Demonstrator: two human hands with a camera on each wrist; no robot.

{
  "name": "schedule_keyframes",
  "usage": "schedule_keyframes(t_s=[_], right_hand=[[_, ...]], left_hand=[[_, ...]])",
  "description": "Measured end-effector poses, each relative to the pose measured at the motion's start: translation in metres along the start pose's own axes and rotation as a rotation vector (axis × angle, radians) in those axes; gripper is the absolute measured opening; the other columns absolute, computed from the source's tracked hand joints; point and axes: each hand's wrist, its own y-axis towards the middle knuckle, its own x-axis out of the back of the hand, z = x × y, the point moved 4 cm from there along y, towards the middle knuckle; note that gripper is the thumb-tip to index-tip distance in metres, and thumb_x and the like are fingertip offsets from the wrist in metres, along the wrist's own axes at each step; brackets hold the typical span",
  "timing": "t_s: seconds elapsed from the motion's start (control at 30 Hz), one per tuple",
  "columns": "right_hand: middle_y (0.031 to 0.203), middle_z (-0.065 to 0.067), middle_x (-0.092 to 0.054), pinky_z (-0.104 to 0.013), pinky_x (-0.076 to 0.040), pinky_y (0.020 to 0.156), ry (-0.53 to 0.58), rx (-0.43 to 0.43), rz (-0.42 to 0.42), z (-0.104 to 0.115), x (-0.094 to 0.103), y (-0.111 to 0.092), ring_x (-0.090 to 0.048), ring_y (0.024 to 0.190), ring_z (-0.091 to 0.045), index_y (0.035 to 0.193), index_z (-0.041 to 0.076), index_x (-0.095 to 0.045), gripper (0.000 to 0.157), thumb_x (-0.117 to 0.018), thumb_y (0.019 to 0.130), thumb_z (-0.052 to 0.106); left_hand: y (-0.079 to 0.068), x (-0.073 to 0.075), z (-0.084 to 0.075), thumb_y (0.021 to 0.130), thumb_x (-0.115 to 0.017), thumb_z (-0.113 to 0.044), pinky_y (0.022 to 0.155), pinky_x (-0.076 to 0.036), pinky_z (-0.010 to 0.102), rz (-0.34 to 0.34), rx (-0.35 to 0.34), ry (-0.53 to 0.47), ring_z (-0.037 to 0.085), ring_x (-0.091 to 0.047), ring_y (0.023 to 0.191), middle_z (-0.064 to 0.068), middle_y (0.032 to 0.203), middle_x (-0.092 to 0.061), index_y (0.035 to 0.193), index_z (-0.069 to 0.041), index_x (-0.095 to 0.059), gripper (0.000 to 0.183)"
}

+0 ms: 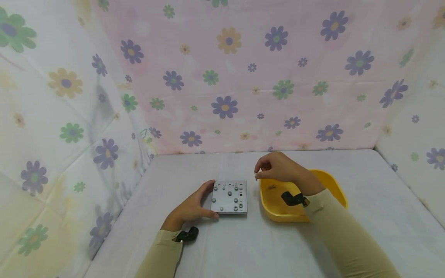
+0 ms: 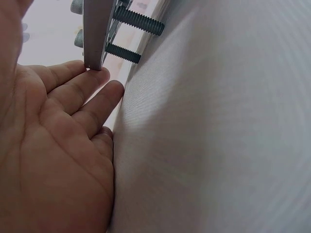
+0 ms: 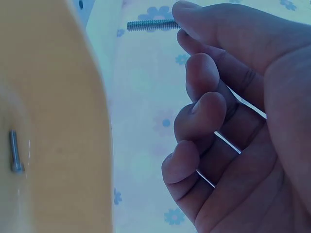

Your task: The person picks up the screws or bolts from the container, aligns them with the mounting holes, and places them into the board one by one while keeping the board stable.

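My left hand [image 1: 191, 206] holds a square metal plate [image 1: 223, 199] at its left side, thumb at the near corner and fingers at the far corner. Several socket-head screws [image 1: 236, 208] stand in its holes, and other holes have no screw. In the left wrist view, threaded shanks [image 2: 138, 20] stick out below the plate, with the fingertips at its edge. My right hand [image 1: 279, 168] pinches a screw [image 3: 151, 25] between thumb and index finger, its threaded end pointing out. That hand is over the far left rim of a yellow bin, right of the plate.
The yellow bin [image 1: 286, 218] sits on the white-covered table [image 1: 240, 247], partly hidden by the right forearm. A loose screw [image 3: 15, 153] lies inside it. Flowered cloth [image 1: 243, 135] closes off the back and both sides.
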Motion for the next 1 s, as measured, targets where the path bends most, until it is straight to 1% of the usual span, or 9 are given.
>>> schedule_keyframes(t_s=[0.23, 0.33, 0.4, 0.57, 0.67, 0.9, 1.0], right_hand=[[0.076, 0.002, -0.063, -0.028, -0.046, 0.062, 0.0, 0.015, -0.013, 0.007, -0.012, 0.012, -0.055, 0.073, -0.019, 0.093, 0.03, -0.077, 0.005, -0.081, 0.09, 0.029], [0.079, 0.002, -0.064, -0.029, -0.047, 0.064, 0.004, 0.01, -0.014, 0.008, -0.018, 0.017, -0.056, 0.075, -0.019, 0.093, 0.03, -0.078, 0.005, -0.081, 0.09, 0.03], [0.082, 0.002, -0.065, -0.03, -0.049, 0.066, 0.015, 0.005, -0.013, 0.008, -0.021, 0.02, -0.057, 0.077, -0.02, 0.095, 0.028, -0.079, 0.006, -0.081, 0.09, 0.031], [0.088, 0.004, -0.069, -0.033, -0.053, 0.071, 0.037, -0.035, -0.01, 0.005, -0.031, 0.027, -0.061, 0.083, -0.02, 0.096, 0.027, -0.08, 0.008, -0.081, 0.09, 0.031], [0.093, 0.006, -0.069, -0.033, -0.054, 0.074, 0.028, -0.067, -0.02, 0.002, -0.036, 0.031, -0.061, 0.088, -0.019, 0.094, 0.031, -0.079, 0.007, -0.082, 0.089, 0.032], [0.107, 0.005, -0.066, -0.034, -0.052, 0.082, 0.023, -0.145, -0.039, -0.001, -0.046, 0.034, -0.056, 0.102, -0.021, 0.093, 0.034, -0.079, 0.007, -0.082, 0.088, 0.035], [0.11, 0.004, -0.065, -0.034, -0.052, 0.085, 0.031, -0.179, -0.05, -0.001, -0.05, 0.035, -0.054, 0.106, -0.022, 0.093, 0.035, -0.079, 0.006, -0.082, 0.088, 0.036]], left_hand=[[-0.001, 0.0, 0.0, 0.061, -0.101, -0.035, 0.13, -0.01, 0.055, -0.001, 0.008, -0.007, 0.02, -0.024, 0.159, -0.008, 0.166, -0.035, 0.163, -0.03, -0.028, 0.125], [-0.001, 0.0, 0.002, 0.061, -0.101, -0.035, 0.13, -0.009, 0.056, -0.001, 0.007, -0.011, 0.021, -0.024, 0.159, -0.008, 0.166, -0.035, 0.162, -0.032, -0.028, 0.125], [-0.001, 0.0, 0.002, 0.061, -0.1, -0.035, 0.13, -0.009, 0.056, -0.001, 0.007, -0.011, 0.021, -0.024, 0.159, -0.008, 0.166, -0.035, 0.162, -0.032, -0.028, 0.125], [0.0, 0.0, 0.001, 0.061, -0.1, -0.036, 0.129, -0.009, 0.057, 0.0, 0.005, -0.008, 0.022, -0.025, 0.158, -0.007, 0.166, -0.036, 0.163, -0.031, -0.028, 0.125], [0.001, -0.001, 0.001, 0.061, -0.1, -0.036, 0.129, -0.009, 0.057, 0.003, 0.003, -0.007, 0.021, -0.025, 0.158, -0.008, 0.165, -0.036, 0.162, -0.03, -0.028, 0.124], [0.001, 0.0, 0.002, 0.062, -0.1, -0.035, 0.129, -0.01, 0.057, 0.005, 0.002, -0.011, 0.022, -0.024, 0.158, -0.007, 0.166, -0.036, 0.162, -0.031, -0.028, 0.123], [0.001, 0.0, 0.002, 0.062, -0.1, -0.037, 0.129, -0.01, 0.057, 0.004, 0.008, -0.004, 0.021, -0.024, 0.158, -0.007, 0.166, -0.035, 0.162, -0.031, -0.028, 0.123]])
